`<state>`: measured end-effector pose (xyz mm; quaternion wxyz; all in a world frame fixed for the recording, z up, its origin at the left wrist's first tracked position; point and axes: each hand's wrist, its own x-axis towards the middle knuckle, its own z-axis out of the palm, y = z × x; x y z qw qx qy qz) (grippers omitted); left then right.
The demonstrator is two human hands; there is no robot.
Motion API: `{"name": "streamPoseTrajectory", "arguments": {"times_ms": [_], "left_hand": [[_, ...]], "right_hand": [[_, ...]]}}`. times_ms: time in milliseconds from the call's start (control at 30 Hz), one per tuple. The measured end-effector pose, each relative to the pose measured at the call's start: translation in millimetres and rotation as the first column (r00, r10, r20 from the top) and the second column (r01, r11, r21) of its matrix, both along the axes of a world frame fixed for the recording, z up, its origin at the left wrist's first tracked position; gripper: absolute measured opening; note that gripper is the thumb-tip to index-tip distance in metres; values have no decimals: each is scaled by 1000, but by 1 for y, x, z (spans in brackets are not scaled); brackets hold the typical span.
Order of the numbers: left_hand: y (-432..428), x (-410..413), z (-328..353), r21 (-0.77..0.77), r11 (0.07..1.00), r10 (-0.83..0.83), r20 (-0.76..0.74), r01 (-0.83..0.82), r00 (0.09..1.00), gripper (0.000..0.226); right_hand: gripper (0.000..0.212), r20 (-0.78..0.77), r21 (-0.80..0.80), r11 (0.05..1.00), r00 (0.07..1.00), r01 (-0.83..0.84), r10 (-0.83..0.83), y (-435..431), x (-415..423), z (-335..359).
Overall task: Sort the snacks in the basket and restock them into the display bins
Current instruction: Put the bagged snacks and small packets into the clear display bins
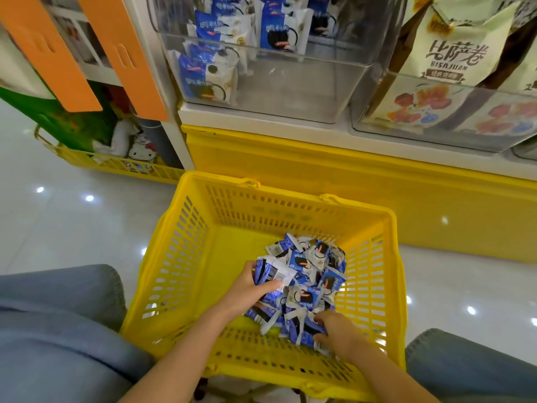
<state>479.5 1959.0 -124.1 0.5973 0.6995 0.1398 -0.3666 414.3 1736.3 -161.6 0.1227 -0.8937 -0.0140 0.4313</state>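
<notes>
Small blue-and-white snack packets (312, 274) lie heaped in the yellow basket (186, 257). The left hand (250, 289) curls its fingers (268, 285) round a bunch, and the right hand (338, 330) grips more at the near edge. The packets seem light, crinkly and slippery, so handfuls taken across the middles should hold best.

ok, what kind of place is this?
Probably a snack shop aisle: clear plastic display bins holding blue-and-white cookie packets, a yellow plastic shopping basket on a glossy tiled floor.
</notes>
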Motion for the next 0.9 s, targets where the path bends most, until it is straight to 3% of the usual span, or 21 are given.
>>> {"name": "streamPoseTrajectory", "arguments": {"times_ms": [100,200,333,433,533,733,900], "left_hand": [[2,-3,-3,26,999,26,8,-26,1000,43],[2,-6,-6,112,992,65,11,-66,998,41],[-1,-8,-4,257,963,78,2,-76,997,41],[-12,-6,13,155,964,222,-25,-216,975,44],[-22,0,36,34,925,380,-14,-379,925,50],[-13,12,89,-173,850,514,67,-497,855,21],[-5,20,132,-278,859,490,198,-430,849,17]], "right_hand": [[41,-65,-60,997,997,-39,36,4,6,-2],[37,-60,-17,1000,998,16,-17,3,13,1],[23,107,265,917,936,298,-335,12,38,24],[24,269,452,820,822,352,-501,35,55,53],[34,309,612,715,729,339,-610,60,62,83],[16,125,836,454,698,308,-705,74,76,144],[60,-54,810,394,724,434,-687,77,93,189]]}}
